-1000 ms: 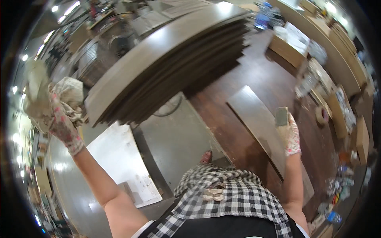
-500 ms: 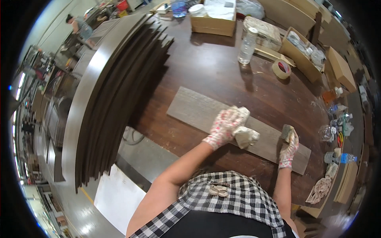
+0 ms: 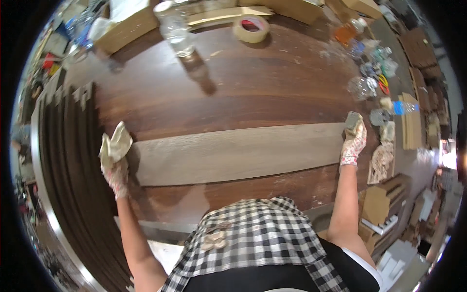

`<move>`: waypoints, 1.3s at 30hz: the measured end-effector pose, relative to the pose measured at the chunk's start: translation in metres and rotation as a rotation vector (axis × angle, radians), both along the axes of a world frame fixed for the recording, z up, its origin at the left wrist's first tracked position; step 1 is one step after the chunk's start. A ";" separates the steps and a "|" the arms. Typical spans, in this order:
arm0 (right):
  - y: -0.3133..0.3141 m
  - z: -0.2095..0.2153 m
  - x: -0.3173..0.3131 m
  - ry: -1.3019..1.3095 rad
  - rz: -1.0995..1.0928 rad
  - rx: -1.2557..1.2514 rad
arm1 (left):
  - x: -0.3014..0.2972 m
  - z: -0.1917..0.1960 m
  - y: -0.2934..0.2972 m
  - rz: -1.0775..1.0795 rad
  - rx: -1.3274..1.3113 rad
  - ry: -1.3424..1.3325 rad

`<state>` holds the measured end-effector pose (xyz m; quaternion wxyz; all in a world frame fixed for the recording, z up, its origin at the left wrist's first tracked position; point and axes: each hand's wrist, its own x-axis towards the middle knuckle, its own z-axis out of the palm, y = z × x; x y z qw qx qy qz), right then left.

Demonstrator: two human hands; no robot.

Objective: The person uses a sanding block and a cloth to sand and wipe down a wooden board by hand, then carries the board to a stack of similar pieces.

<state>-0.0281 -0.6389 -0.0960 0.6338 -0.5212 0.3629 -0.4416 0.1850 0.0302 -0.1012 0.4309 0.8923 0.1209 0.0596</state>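
Observation:
A long grey wood-grain plank lies across the dark brown table in front of me. My left hand, in a white glove with pink spots, is closed on a crumpled cream cloth at the plank's left end. At the opposite end my right hand, gloved the same way, grips a small grey-green block, perhaps a sponge or sanding block. That block is by the plank's right edge; whether it touches the plank I cannot tell.
A tall stack of dark planks stands close on the left. Beyond the plank are a clear bottle, a tape roll and a cardboard box. Several plastic bottles and a crumpled pinkish cloth lie at right.
My left hand has moved with the cloth from the plank's middle to its left end. The plank now lies nearly level across the view, which has turned and shifted. My right hand keeps the block.

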 end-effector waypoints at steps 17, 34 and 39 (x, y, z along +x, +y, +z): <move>-0.004 -0.012 -0.004 -0.112 0.148 0.335 | -0.100 -0.024 0.072 0.041 -0.315 -0.075; 0.031 0.009 0.064 -0.469 0.443 0.750 | -0.236 0.047 0.055 0.517 -0.749 -0.244; -0.010 -0.004 0.018 -0.636 0.710 0.528 | -0.210 0.033 0.115 0.283 -0.992 -0.391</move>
